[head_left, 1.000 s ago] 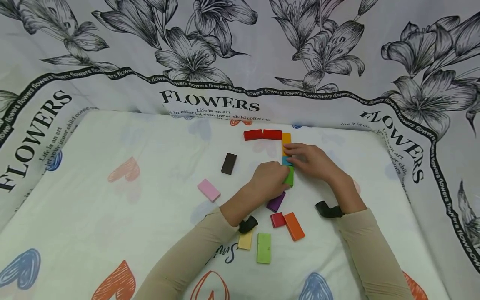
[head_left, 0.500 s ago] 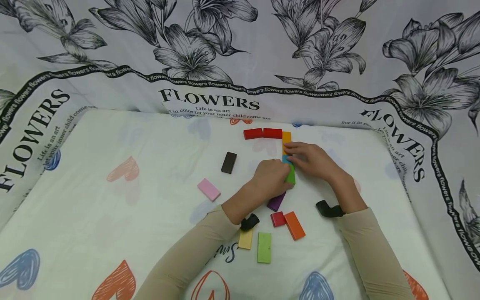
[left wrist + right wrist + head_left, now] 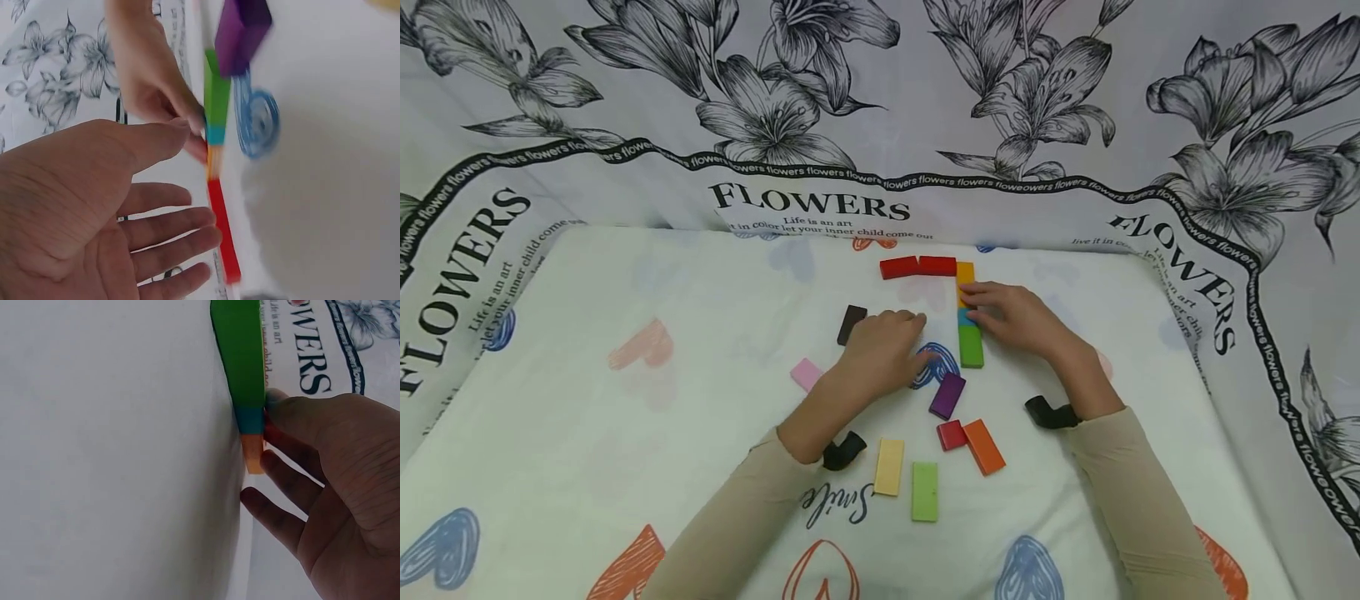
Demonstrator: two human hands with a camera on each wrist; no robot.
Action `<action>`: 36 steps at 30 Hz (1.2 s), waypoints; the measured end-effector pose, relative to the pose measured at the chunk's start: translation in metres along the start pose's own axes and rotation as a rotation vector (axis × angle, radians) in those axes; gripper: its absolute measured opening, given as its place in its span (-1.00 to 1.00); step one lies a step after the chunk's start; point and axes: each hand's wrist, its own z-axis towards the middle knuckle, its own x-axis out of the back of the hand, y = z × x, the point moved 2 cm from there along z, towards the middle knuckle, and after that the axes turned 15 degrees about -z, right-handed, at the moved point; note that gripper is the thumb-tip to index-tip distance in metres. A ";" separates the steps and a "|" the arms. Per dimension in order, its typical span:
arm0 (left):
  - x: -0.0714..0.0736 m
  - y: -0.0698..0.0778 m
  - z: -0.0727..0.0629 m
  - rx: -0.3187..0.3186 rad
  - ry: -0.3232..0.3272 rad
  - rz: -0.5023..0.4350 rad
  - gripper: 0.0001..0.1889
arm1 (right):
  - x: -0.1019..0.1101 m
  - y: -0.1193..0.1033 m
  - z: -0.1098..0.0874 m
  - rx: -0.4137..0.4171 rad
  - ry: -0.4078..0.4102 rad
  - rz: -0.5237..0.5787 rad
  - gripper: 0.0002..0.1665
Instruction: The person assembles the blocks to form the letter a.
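A row of wooden blocks runs toward me: a yellow-orange block [image 3: 965, 273], a blue block [image 3: 967, 317] and a green block [image 3: 971, 347]. From the far end, two red blocks [image 3: 937, 266] extend left, end to end. My right hand [image 3: 1018, 317] rests its fingertips along the row's right side, at the yellow-orange and blue blocks; its thumb [image 3: 294, 412] lies on that same side. My left hand [image 3: 883, 354] holds nothing and is left of the row, its fingers spread in the left wrist view. It partly covers a black block [image 3: 850, 323] and a pink block [image 3: 806, 373].
Nearer me lie a purple block [image 3: 947, 395], a small red block [image 3: 951, 435] touching an orange block [image 3: 983, 447], a pale yellow block [image 3: 889, 467] and a light green block [image 3: 925, 492]. A white heart-patterned cloth [image 3: 700, 500] covers the surface; a flower-printed cloth [image 3: 880, 100] stands behind.
My left hand has let go of the green block and moved left toward the black block. The green block stays lined up in the row. My right hand keeps its place.
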 end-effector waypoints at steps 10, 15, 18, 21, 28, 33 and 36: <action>0.039 -0.051 -0.025 0.096 -0.034 -0.079 -0.30 | -0.001 0.001 0.001 -0.017 -0.002 0.022 -0.50; 0.048 -0.061 -0.027 0.113 -0.031 -0.086 -0.28 | -0.003 0.001 -0.001 -0.022 -0.011 0.023 -0.51; 0.049 -0.063 -0.027 0.117 -0.010 -0.073 -0.33 | -0.003 0.001 -0.001 -0.022 -0.005 0.011 -0.51; 0.048 -0.065 -0.027 0.135 0.021 -0.056 -0.43 | -0.002 0.001 -0.001 -0.023 0.001 0.008 -0.51; 0.043 -0.066 -0.025 0.207 -0.021 -0.066 -0.48 | -0.003 0.002 0.000 -0.020 -0.004 0.018 -0.50; 0.041 -0.068 -0.024 0.229 -0.009 -0.067 -0.47 | -0.002 0.002 0.000 -0.015 -0.004 0.019 -0.50; 0.041 -0.069 -0.022 0.224 0.012 -0.071 -0.49 | -0.001 0.002 0.000 -0.011 0.000 0.025 -0.50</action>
